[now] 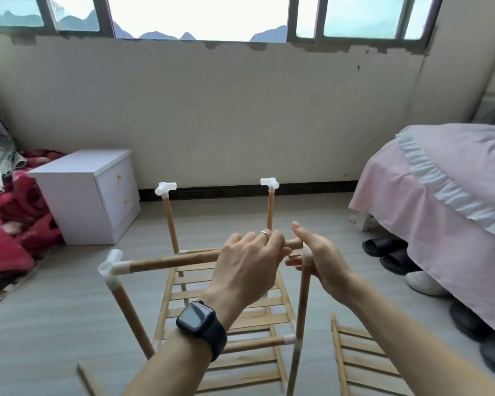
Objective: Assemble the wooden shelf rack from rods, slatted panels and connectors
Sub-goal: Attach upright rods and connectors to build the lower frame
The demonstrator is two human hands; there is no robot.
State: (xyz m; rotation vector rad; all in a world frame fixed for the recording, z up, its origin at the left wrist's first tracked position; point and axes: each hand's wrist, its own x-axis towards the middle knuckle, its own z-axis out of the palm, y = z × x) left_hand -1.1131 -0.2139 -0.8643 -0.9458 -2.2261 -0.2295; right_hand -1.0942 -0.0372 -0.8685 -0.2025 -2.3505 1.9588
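Observation:
A half-built wooden rack stands on the floor with four upright rods. White connectors cap the front-left post [112, 265] and the two back posts [165, 189] [269, 183]. My left hand [246, 267], wearing a ring and a dark watch, is closed around a horizontal rod [172, 262] that runs from the front-left connector; the rod's free right end pokes out past my fingers. My right hand [316, 260] grips the top of the front-right post [302, 307], just below that free end. A slatted panel [235, 318] sits low in the frame.
A second slatted panel [360, 358] lies on the floor at the right. A white two-drawer cabinet [92, 192] stands at the left beside red blankets [9, 224]. A bed with pink cover [446, 201] is at the right, with shoes [389, 252] under its edge.

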